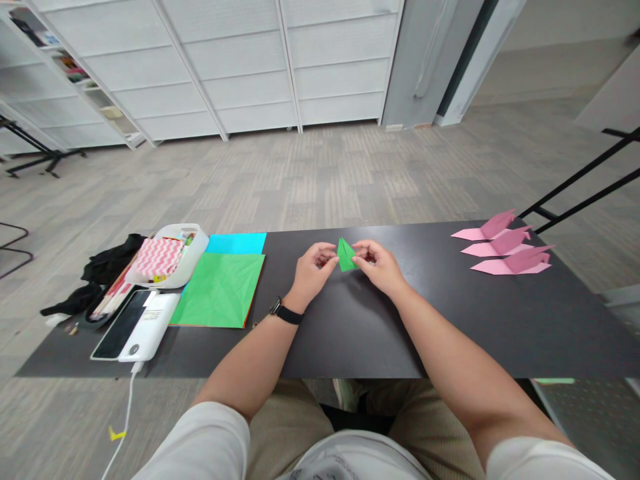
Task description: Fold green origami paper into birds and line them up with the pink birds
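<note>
Now I pinch folded green paper (345, 255).
My left hand (314, 268) closes tightly on its nine-o'clock edge, my right hand (380, 268) on its three-o'clock edge.

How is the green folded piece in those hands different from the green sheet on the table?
The green folded piece is small; the green sheet is larger. The folded piece comes to a point at its top, while the sheet is spread flat. The left hand and right hand hold the piece; the sheet lies on the table. Both are green.
</note>
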`<state>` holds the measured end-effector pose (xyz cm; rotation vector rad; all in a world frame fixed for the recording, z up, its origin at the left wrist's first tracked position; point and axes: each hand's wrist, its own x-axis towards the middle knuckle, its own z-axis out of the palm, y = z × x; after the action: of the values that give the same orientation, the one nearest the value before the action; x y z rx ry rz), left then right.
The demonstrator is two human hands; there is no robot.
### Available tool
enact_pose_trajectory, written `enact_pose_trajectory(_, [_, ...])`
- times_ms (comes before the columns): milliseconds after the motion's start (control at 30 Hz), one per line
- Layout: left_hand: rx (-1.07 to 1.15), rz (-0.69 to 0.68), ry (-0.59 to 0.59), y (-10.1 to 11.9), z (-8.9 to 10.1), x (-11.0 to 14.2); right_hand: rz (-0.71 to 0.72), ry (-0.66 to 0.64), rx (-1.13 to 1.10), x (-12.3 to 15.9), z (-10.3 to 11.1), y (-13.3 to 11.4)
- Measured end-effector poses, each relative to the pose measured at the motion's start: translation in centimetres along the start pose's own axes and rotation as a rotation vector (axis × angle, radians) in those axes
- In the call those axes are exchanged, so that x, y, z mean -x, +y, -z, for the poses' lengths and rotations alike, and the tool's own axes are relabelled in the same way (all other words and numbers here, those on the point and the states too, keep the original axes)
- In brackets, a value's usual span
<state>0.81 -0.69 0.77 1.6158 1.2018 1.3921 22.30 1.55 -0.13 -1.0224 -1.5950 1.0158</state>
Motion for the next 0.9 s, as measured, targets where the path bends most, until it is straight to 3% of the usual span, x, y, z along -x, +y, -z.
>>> enact_pose_trajectory(333, [-0.086, -0.064, 0.025, 0.6, 0.4, -0.2, 0.021, 0.075, 0.075, 0.0, 0.2, -0.9])
enact_pose_trajectory(900, [-0.221, -0.235, -0.008, 2.2, 0.5, 0.3, 0.123, 0.028, 0.123, 0.0, 0.1, -1.0])
